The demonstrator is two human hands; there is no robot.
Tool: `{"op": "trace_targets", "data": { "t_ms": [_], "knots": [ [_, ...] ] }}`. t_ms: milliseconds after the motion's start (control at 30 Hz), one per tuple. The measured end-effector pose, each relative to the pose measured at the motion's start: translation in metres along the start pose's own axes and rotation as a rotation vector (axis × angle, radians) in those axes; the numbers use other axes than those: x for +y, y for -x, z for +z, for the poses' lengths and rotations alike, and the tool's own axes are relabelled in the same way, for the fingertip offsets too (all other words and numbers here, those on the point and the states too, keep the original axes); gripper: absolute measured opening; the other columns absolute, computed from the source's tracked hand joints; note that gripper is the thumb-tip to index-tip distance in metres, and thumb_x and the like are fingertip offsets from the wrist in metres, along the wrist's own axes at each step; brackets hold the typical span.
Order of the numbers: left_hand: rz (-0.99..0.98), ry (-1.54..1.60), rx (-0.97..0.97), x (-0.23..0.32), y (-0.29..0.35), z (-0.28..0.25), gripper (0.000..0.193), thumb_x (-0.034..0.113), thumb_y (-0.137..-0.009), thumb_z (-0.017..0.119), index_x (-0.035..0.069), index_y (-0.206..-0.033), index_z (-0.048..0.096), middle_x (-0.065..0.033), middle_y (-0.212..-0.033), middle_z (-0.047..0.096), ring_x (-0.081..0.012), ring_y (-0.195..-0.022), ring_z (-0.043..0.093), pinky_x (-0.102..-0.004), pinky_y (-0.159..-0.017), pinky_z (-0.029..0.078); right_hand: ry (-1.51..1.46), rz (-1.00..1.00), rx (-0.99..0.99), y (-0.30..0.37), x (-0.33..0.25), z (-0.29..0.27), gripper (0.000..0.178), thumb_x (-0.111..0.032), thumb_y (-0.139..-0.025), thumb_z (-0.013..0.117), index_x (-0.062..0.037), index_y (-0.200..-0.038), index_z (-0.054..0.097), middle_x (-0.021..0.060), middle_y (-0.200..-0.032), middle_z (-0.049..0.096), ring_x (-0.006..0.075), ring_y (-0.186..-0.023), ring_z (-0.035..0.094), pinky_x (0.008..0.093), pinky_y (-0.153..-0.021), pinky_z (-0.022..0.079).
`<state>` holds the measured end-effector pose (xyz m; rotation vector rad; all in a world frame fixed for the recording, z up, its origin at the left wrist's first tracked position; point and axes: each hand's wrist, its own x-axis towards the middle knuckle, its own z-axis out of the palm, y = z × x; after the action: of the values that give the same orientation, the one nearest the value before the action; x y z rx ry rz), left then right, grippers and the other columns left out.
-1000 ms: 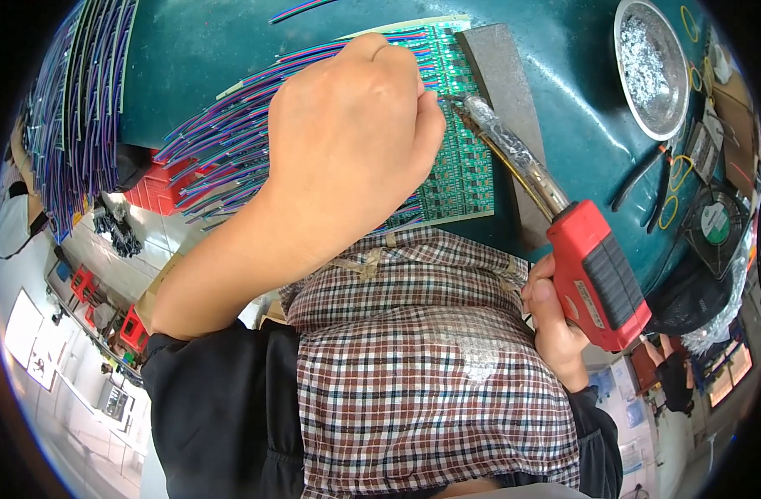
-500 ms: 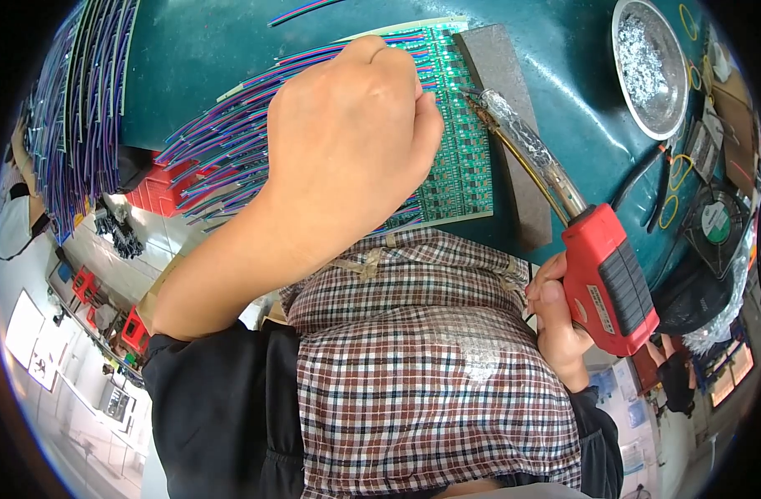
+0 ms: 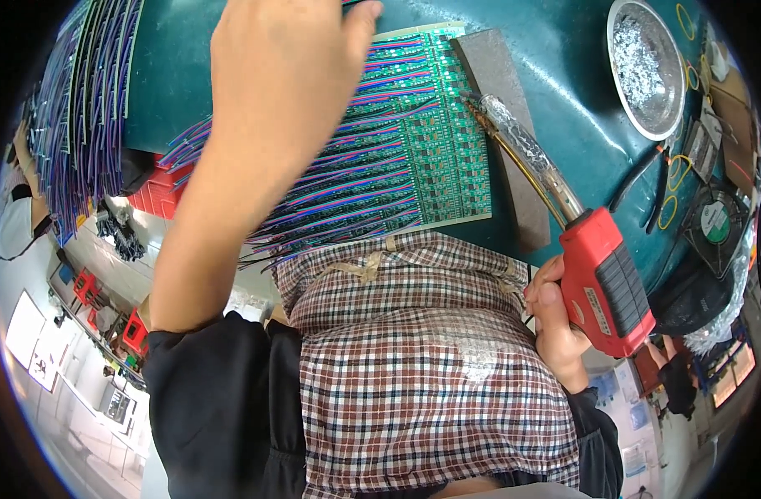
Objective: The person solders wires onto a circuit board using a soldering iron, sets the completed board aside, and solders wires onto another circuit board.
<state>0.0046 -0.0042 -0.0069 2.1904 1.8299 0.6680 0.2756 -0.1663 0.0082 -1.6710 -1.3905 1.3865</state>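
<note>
**On the worktop: a thin board fringed with wires**

The board is laid flat beside a grey bar, its left part covered by rows of wires. It may be judged light, thin and fairly stiff, but fragile where the wires are joined; it is best held by its bare lower edge. By the wires it should not be lifted: they look limp and slick, and the joints could be strained.

Above the wires the left grip is raised, thumb spread; its fingertips are cut off by the upper edge, so how far it is closed, and on what, cannot be told. By the right grip, wrapped round its red handle, the iron is held, its tip over the board's right side; whether contact is made cannot be told.

Farther right, a bowl of silvery flakes and pliers are placed.
</note>
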Motion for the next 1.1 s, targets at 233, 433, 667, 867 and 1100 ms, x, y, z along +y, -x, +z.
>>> {"op": "trace_targets", "data": {
  "t_ms": [233, 433, 667, 867, 1100],
  "knots": [
    [0.059, 0.076, -0.075, -0.021, -0.008, 0.008, 0.015, 0.003, -0.083, 0.073, 0.002, -0.087, 0.059, -0.0144, -0.085, 0.055, -0.0344, -0.082, 0.058, -0.0420, -0.075, 0.047, 0.035, -0.020, -0.008, 0.001, 0.001, -0.001, 0.016, -0.008, -0.096, 0.064, 0.0023, -0.103, 0.055, 0.0090, -0.075, 0.057, 0.0109, -0.059, 0.049, 0.0245, -0.054, 0.042],
    [-0.102, 0.098, -0.113, -0.002, -0.004, -0.002, 0.014, 0.003, -0.084, 0.072, 0.002, -0.088, 0.059, -0.0143, -0.085, 0.056, -0.0338, -0.079, 0.058, -0.0425, -0.072, 0.047, 0.046, -0.007, 0.001, 0.003, 0.002, -0.002, 0.013, -0.006, -0.094, 0.062, 0.0017, -0.101, 0.055, 0.0087, -0.075, 0.056, 0.0111, -0.058, 0.049, 0.0246, -0.054, 0.042],
    [0.018, 0.144, -0.246, 0.011, 0.033, -0.015, 0.004, 0.001, -0.095, 0.067, -0.001, -0.098, 0.067, -0.0071, -0.085, 0.068, -0.0108, -0.075, 0.065, -0.0241, -0.070, 0.051, 0.153, -0.039, -0.056, 0.008, 0.004, -0.017, 0.013, -0.006, -0.093, 0.062, 0.0003, -0.101, 0.054, 0.0080, -0.075, 0.056, 0.0115, -0.061, 0.050, 0.0252, -0.056, 0.043],
    [-0.034, 0.159, -0.191, 0.034, 0.040, -0.028, 0.003, -0.001, -0.092, 0.067, -0.001, -0.092, 0.063, -0.0066, -0.080, 0.061, -0.0133, -0.067, 0.060, -0.0258, -0.063, 0.047, 0.031, 0.007, -0.008, 0.011, 0.006, -0.012, 0.014, -0.006, -0.093, 0.062, 0.0000, -0.103, 0.054, 0.0077, -0.076, 0.056, 0.0117, -0.061, 0.050, 0.0254, -0.057, 0.044],
    [-0.065, 0.209, -0.234, 0.020, 0.050, 0.003, 0.015, 0.011, -0.088, 0.075, 0.001, -0.088, 0.064, -0.0075, -0.078, 0.061, -0.0167, -0.065, 0.059, -0.0299, -0.061, 0.047, 0.111, -0.110, -0.071, 0.009, 0.013, -0.012, 0.020, -0.007, -0.093, 0.063, 0.0014, -0.109, 0.055, 0.0069, -0.074, 0.055, 0.0122, -0.061, 0.051, 0.0254, -0.057, 0.043]
  ]
}}
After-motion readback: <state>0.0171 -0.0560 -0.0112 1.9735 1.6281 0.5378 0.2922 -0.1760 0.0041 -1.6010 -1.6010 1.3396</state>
